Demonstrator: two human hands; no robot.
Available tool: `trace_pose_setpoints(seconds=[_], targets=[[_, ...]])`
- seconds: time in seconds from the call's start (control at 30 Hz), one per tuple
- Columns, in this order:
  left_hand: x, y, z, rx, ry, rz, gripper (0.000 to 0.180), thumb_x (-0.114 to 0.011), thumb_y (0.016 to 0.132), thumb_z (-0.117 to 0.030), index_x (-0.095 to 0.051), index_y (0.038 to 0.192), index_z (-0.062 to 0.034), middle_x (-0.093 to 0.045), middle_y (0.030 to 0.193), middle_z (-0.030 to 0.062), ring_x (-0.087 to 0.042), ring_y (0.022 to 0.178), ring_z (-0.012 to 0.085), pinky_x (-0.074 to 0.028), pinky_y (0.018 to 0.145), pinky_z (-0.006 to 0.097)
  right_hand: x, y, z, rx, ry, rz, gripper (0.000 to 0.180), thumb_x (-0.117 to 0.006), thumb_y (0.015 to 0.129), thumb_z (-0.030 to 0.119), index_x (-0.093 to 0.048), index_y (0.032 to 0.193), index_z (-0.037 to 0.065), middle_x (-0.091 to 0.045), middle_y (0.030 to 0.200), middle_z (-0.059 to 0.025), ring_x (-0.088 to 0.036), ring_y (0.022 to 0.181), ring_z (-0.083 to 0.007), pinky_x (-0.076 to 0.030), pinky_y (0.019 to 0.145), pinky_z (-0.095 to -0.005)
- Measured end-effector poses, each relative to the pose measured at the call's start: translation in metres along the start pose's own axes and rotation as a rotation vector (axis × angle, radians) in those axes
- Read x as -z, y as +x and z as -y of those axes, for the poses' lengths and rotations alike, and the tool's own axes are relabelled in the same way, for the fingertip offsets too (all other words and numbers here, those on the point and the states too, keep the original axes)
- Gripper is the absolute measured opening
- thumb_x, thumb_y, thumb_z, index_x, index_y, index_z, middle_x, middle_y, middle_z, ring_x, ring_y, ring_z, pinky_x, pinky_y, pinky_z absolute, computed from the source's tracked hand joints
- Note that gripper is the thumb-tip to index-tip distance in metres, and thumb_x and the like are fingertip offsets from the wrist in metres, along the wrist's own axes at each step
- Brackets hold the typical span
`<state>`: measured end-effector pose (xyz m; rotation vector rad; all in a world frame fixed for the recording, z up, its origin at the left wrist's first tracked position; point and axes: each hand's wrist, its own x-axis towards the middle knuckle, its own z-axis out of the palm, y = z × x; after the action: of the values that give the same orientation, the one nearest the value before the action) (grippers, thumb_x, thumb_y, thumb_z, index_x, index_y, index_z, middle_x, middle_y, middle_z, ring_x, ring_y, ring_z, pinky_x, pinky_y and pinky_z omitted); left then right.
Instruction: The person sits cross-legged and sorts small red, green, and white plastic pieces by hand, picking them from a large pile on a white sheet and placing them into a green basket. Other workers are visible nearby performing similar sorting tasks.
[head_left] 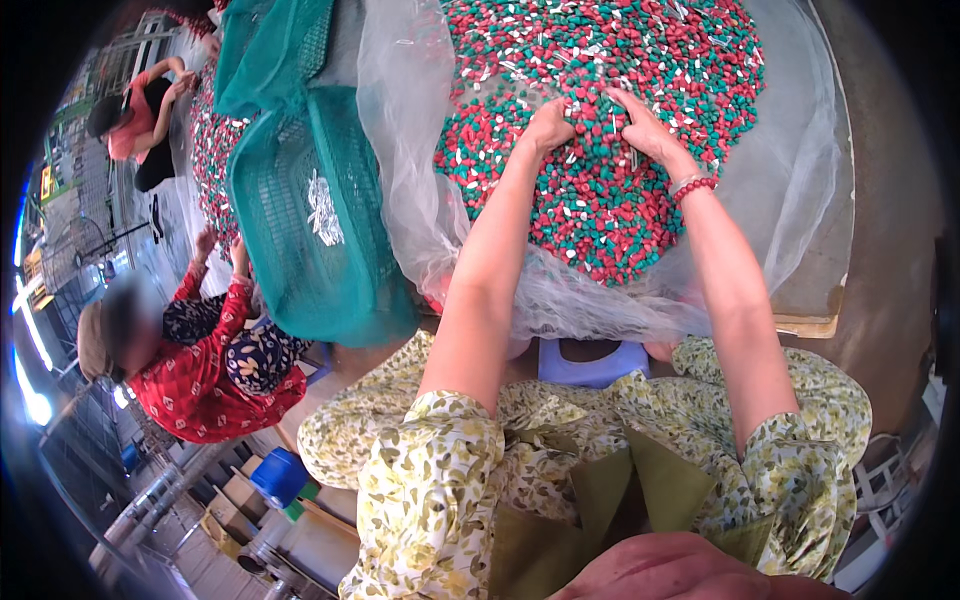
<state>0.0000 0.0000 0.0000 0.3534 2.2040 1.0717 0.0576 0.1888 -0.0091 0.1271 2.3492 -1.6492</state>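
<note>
A broad heap of small red, green and white pieces (600,215) is spread in front of me, its pieces too small to name. My left hand (548,126) is at the middle of the heap with its fingers curled in; what they hold, if anything, is hidden. Just to its right, my right hand (648,132) reaches over the pieces with its index finger stretched out and apart from the thumb. A red bead bracelet (697,188) circles my right wrist. Under the heap lies a translucent whitish sheet (800,165), bunched up along the near and left edges.
Left of the heap stands a green plastic basket (290,270) with a small pile of white strips (322,210) inside. Another green basket (262,60) is behind it. Two people, in red (200,385) and pink (125,130), sit at the left by another heap. A blue stool (592,362) is below the table edge.
</note>
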Motion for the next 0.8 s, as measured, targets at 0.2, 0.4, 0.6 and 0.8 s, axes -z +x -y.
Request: trace_pose_setpoints(seconds=[0.2, 0.4, 0.6, 0.8], targets=[[0.012, -0.086, -0.024, 0.006, -0.508, 0.209, 0.060, -0.067, 0.070, 0.005, -0.039, 0.123, 0.0106, -0.064, 0.089, 0.0136, -0.065, 0.073, 0.0198, -0.053, 0.067, 0.025, -0.004, -0.064, 0.038, -0.201, 0.402, 0.169, 0.055, -0.039, 0.068, -0.013, -0.054, 0.117, 0.009, -0.055, 0.085, -0.0012, -0.049, 0.057, -0.0072, -0.039, 0.046, -0.0217], [0.024, -0.130, -0.027, -0.009, -0.067, 0.041, 0.043, -0.063, 0.074, 0.004, -0.052, 0.115, 0.0038, -0.063, 0.094, 0.0110, -0.064, 0.074, 0.0170, -0.054, 0.065, 0.025, -0.008, -0.105, 0.080, -0.121, 0.582, 0.214, 0.053, -0.049, 0.079, -0.009, -0.043, 0.129, 0.009, -0.043, 0.127, -0.0128, -0.058, 0.092, -0.0175, -0.055, 0.079, -0.0299], [0.013, -0.145, -0.012, 0.079, -0.186, -0.186, 0.028, -0.060, 0.077, 0.002, -0.061, 0.104, -0.0027, -0.060, 0.103, 0.0098, -0.063, 0.071, 0.0143, -0.055, 0.060, 0.024, -0.012, -0.121, 0.076, -0.186, 0.547, -0.068, 0.066, -0.052, 0.078, -0.007, -0.029, 0.138, 0.012, -0.032, 0.136, -0.0199, -0.052, 0.107, -0.0274, -0.057, 0.076, -0.0373], [-0.013, -0.153, 0.004, 0.070, -0.036, -0.345, 0.032, -0.069, 0.073, -0.010, -0.065, 0.104, -0.0090, -0.065, 0.076, 0.0020, -0.061, 0.072, 0.0103, -0.048, 0.066, 0.027, -0.050, -0.129, -0.015, -0.165, -0.251, -0.270, 0.048, -0.065, 0.071, 0.001, -0.053, 0.117, 0.008, -0.053, 0.111, -0.0208, -0.056, 0.098, -0.0333, -0.050, 0.078, -0.0386]])
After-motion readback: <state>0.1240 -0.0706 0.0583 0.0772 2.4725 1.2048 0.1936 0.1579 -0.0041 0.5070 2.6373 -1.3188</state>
